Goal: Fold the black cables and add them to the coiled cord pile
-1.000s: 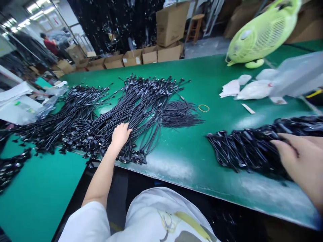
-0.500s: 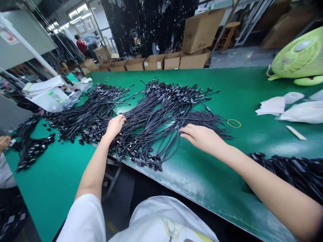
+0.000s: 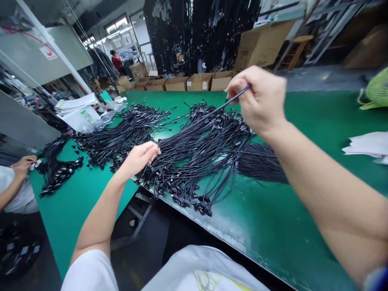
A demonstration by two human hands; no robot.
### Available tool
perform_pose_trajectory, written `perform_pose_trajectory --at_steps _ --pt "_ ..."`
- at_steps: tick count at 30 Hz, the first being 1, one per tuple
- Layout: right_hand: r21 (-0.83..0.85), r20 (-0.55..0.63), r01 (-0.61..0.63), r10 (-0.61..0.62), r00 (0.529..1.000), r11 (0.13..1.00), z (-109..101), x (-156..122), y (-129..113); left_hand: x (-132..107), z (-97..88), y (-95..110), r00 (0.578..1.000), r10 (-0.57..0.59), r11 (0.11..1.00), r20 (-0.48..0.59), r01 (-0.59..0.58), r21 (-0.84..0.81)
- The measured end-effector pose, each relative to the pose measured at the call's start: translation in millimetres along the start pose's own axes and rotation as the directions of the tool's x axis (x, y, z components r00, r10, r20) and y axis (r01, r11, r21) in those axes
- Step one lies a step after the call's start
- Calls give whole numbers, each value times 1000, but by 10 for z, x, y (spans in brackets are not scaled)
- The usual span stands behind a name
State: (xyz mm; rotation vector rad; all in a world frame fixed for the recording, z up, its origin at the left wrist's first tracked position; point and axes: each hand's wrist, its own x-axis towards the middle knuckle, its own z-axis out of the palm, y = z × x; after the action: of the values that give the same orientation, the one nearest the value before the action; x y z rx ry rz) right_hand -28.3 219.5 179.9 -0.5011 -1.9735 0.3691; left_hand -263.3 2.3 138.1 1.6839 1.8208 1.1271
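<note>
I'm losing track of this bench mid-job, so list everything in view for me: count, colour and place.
Loose cables: uncountable, black, heaped across main table
Held cable: at least one, black, in right hand
Thin strands: uncountable, black, partly behind right forearm
Cable pile: one, black, left table
Tables: two, green, ahead and left
Papers: one stack, white, beyond heaps
Fan: one, light green, right edge
White sheets: uncertain, right edge
Cardboard boxes: several, brown, behind table
Stool: one, brown, background
Black sheeting: background
Co-worker's hand: at least one, left edge
Background person: one, red top
Own shirt: one, white, bottom
Left hand: one, bare, at heap
Right hand: one, bare, raised above heap
</note>
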Motion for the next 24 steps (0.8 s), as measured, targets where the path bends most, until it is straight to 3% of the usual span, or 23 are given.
perform_pose_trajectory --at_steps 2,3,4,6,9,11,13,14,15,16,17,18,20,22,24 --pt "-127 -27 179 -183 983 976 -256 135 -185 -230 -12 -29 996 84 959 2 -80 -272" --pt "-207 -18 202 -210 977 957 -335 216 -219 -352 -24 -6 988 141 890 -60 -153 -429" --pt "-293 9 187 -193 981 938 -388 297 -202 -471 -51 26 973 178 794 -146 -229 -563" --pt "-476 105 122 -81 991 871 -453 421 -25 -672 -158 70 949 133 585 -287 -309 -750" --pt "-722 238 104 105 965 684 -546 338 378 -818 -364 -23 914 -83 333 -397 -350 -876" --pt "-811 296 142 188 937 568 -629 30 516 -798 -410 -160 882 -222 306 -416 -342 -888" --pt "-834 361 173 280 890 524 -708 -444 432 -692 -278 -271 847 -307 471 -434 -261 -842" --pt "-834 396 187 327 858 519 -733 -710 309 -618 -125 -293 839 -321 600 -440 -180 -779" --pt "-783 524 241 400 752 573 -743 -969 147 -541 87 -285 831 -311 740 -462 -93 -666" --pt "-708 648 267 449 615 654 -737 -1201 -32 -473 350 -248 842 -276 849 -463 -12 -528" --pt "-575 761 280 377 528 769 -718 -1392 -205 -422 651 -183 901 -248 901 -357 78 -427" --pt "-468 812 258 295 504 846 -697 -1532 -348 -395 971 -99 942 -221 919 -252 115 -376" --pt "-430 753 224 210 624 875 -702 -1663 -489 -411 1581 87 982 -190 861 14 174 -477" --pt "-498 647 166 237 725 851 -845 -1673 -424 -470 2037 237 944 -170 740 282 312 -595" --pt "-556 555 46 330 764 830 -1124 -1692 -226 -494 2275 320 881 -169 651 443 437 -621"
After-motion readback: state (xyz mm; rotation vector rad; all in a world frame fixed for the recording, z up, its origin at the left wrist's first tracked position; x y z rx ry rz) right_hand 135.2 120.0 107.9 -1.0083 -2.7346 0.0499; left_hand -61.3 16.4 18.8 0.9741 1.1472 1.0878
